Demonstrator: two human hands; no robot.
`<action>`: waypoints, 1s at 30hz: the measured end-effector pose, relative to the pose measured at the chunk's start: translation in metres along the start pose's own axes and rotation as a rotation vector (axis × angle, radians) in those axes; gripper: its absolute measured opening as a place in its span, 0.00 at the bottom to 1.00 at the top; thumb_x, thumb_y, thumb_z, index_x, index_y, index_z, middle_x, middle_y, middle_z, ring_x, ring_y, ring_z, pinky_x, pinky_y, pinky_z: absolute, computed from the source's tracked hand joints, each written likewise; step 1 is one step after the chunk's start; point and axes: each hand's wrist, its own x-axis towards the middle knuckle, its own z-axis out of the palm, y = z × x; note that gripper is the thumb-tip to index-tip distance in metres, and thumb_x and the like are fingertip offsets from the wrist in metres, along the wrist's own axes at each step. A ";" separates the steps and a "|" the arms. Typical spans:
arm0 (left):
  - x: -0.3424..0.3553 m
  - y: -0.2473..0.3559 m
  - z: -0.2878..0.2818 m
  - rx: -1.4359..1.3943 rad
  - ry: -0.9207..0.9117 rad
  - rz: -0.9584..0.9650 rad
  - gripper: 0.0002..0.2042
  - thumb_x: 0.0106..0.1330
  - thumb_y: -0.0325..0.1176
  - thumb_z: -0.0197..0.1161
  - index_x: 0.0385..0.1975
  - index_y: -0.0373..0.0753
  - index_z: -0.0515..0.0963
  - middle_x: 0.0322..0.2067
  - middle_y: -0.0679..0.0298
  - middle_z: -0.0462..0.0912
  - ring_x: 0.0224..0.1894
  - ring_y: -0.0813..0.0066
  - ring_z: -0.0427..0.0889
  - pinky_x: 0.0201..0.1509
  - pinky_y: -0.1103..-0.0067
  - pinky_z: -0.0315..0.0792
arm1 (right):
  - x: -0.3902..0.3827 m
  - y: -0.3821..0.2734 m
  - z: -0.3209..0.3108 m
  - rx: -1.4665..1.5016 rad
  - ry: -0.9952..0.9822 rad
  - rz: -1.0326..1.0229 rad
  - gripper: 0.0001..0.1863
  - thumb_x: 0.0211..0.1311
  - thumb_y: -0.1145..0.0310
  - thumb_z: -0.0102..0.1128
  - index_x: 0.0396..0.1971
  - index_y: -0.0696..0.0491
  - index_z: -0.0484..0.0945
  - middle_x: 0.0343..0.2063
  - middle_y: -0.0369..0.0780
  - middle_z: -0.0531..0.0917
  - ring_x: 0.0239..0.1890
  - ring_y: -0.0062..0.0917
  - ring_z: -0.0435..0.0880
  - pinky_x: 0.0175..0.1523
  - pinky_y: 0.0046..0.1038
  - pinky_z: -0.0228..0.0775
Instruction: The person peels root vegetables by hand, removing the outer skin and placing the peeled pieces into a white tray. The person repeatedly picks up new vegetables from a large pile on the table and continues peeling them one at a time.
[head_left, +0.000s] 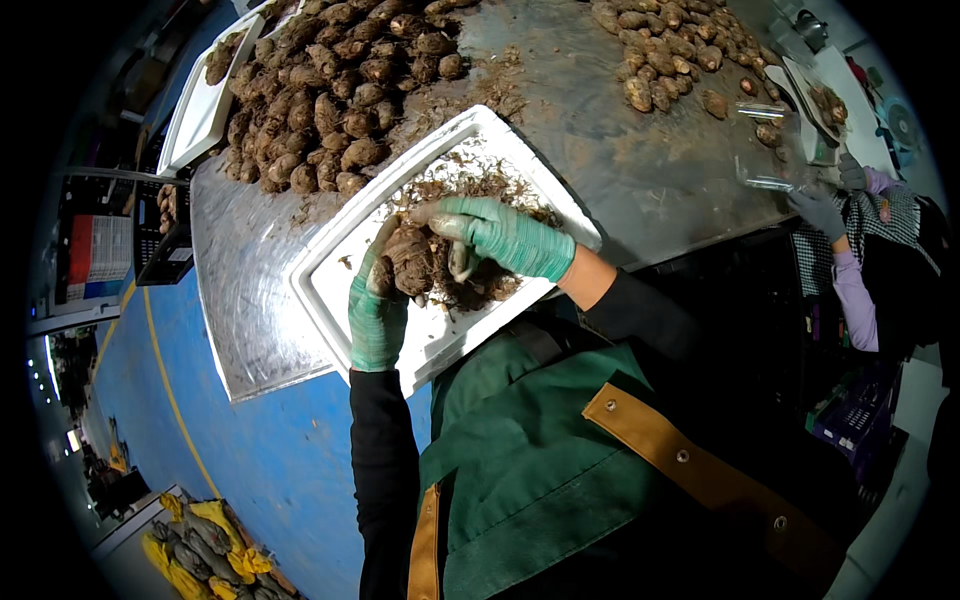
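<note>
Green knit gloves cover both hands. The left hand (378, 310) wraps its grip around a brown, hairy root tuber (408, 262), fingers clamped on the tuber's left side. The right hand (500, 238) lies across the tuber from the 2 o'clock side, fingers curled together and touching its top; whether anything is pinched in that grip cannot be told.

The tuber is held just above a white rectangular tray (330, 290), which sits tilted on a grey metal counter (640, 170). Loose brown fibres and soil (480, 285) lie in the tray beneath and at 3 o'clock from the tuber.

At 11 o'clock from the tray, a large pile of tubers (320, 100) rests on the counter, touching the tray's far edge. A second white tray (195, 125) stands beyond that pile at 9 o'clock. A smaller pile of tubers (670, 50) lies at 1 o'clock, well apart from the tray.

At 3 o'clock, another person's grey-gloved hand (820, 212) touches a clear plastic container (775, 150) at the counter edge. Blue floor (260, 450) extends below the counter at 7 o'clock.
</note>
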 end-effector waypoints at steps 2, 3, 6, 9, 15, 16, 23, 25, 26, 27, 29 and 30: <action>0.001 0.002 -0.001 0.083 0.020 -0.039 0.29 0.66 0.51 0.49 0.56 0.32 0.64 0.42 0.64 0.76 0.34 0.85 0.74 0.31 0.86 0.70 | -0.001 0.008 0.004 -0.067 0.060 -0.054 0.24 0.62 0.62 0.53 0.56 0.54 0.66 0.34 0.35 0.77 0.28 0.17 0.77 0.34 0.21 0.75; 0.003 0.002 0.002 0.130 0.048 -0.043 0.28 0.66 0.51 0.48 0.55 0.32 0.66 0.39 0.65 0.77 0.31 0.86 0.73 0.27 0.87 0.67 | -0.003 0.010 0.006 -0.102 0.089 -0.079 0.25 0.61 0.62 0.54 0.57 0.53 0.65 0.34 0.35 0.77 0.29 0.17 0.77 0.34 0.21 0.75; 0.003 0.000 0.004 0.227 0.097 -0.099 0.23 0.68 0.49 0.46 0.48 0.34 0.73 0.30 0.67 0.79 0.21 0.87 0.71 0.17 0.88 0.63 | -0.001 0.023 0.004 -0.200 0.124 -0.076 0.20 0.59 0.62 0.58 0.49 0.53 0.69 0.35 0.34 0.76 0.34 0.15 0.76 0.35 0.21 0.75; 0.007 -0.005 0.012 0.301 0.201 -0.038 0.22 0.68 0.47 0.46 0.47 0.34 0.73 0.27 0.67 0.79 0.18 0.88 0.69 0.16 0.89 0.61 | -0.003 0.022 0.009 -0.178 0.171 -0.083 0.16 0.57 0.64 0.60 0.42 0.55 0.71 0.34 0.33 0.75 0.37 0.15 0.75 0.36 0.21 0.75; 0.003 -0.008 0.022 0.418 0.110 0.216 0.28 0.64 0.47 0.51 0.57 0.33 0.63 0.54 0.55 0.68 0.57 0.68 0.67 0.61 0.73 0.60 | -0.001 0.033 0.008 -0.085 0.348 -0.095 0.19 0.53 0.62 0.64 0.39 0.59 0.72 0.33 0.36 0.77 0.37 0.16 0.75 0.40 0.20 0.70; 0.004 -0.005 0.021 0.490 0.076 0.164 0.27 0.62 0.44 0.58 0.57 0.34 0.64 0.54 0.55 0.69 0.58 0.67 0.66 0.61 0.72 0.61 | -0.003 0.032 0.008 -0.051 0.336 -0.083 0.19 0.54 0.62 0.64 0.40 0.59 0.71 0.33 0.36 0.77 0.37 0.16 0.75 0.39 0.20 0.71; 0.002 -0.023 0.025 0.310 0.197 0.243 0.15 0.61 0.32 0.60 0.45 0.33 0.75 0.49 0.57 0.75 0.49 0.73 0.74 0.53 0.78 0.69 | -0.010 0.017 0.021 0.136 0.260 0.082 0.21 0.60 0.61 0.56 0.44 0.63 0.69 0.33 0.40 0.77 0.27 0.21 0.81 0.28 0.22 0.77; 0.002 -0.025 0.029 0.279 0.228 0.250 0.13 0.61 0.32 0.59 0.44 0.33 0.76 0.48 0.57 0.76 0.48 0.73 0.75 0.52 0.78 0.70 | -0.011 0.018 0.022 0.086 0.289 0.042 0.23 0.60 0.61 0.55 0.46 0.64 0.67 0.32 0.42 0.77 0.22 0.22 0.81 0.25 0.22 0.76; 0.002 -0.020 0.036 0.271 0.283 0.226 0.13 0.62 0.31 0.59 0.43 0.32 0.76 0.43 0.57 0.79 0.45 0.75 0.76 0.49 0.79 0.72 | -0.014 0.016 0.024 0.068 0.291 0.033 0.23 0.61 0.61 0.55 0.47 0.64 0.67 0.32 0.42 0.77 0.23 0.22 0.81 0.25 0.22 0.76; 0.004 -0.023 0.031 0.236 0.311 0.198 0.12 0.62 0.31 0.59 0.43 0.31 0.76 0.41 0.58 0.80 0.43 0.75 0.77 0.48 0.80 0.72 | -0.015 0.016 0.025 0.049 0.294 0.024 0.23 0.61 0.61 0.55 0.47 0.64 0.67 0.31 0.42 0.77 0.23 0.22 0.81 0.25 0.22 0.76; 0.011 -0.031 0.018 0.164 0.365 0.145 0.12 0.62 0.31 0.59 0.42 0.30 0.76 0.36 0.58 0.81 0.39 0.75 0.79 0.45 0.80 0.73 | -0.017 0.024 0.026 0.065 0.299 0.029 0.22 0.61 0.62 0.55 0.49 0.63 0.68 0.31 0.41 0.78 0.24 0.22 0.81 0.26 0.22 0.77; 0.015 -0.033 0.016 0.132 0.490 0.150 0.13 0.63 0.33 0.58 0.40 0.30 0.76 0.32 0.59 0.82 0.34 0.76 0.80 0.39 0.81 0.73 | -0.020 0.024 0.026 0.086 0.261 0.020 0.22 0.61 0.62 0.55 0.49 0.63 0.68 0.31 0.41 0.78 0.24 0.22 0.82 0.26 0.21 0.77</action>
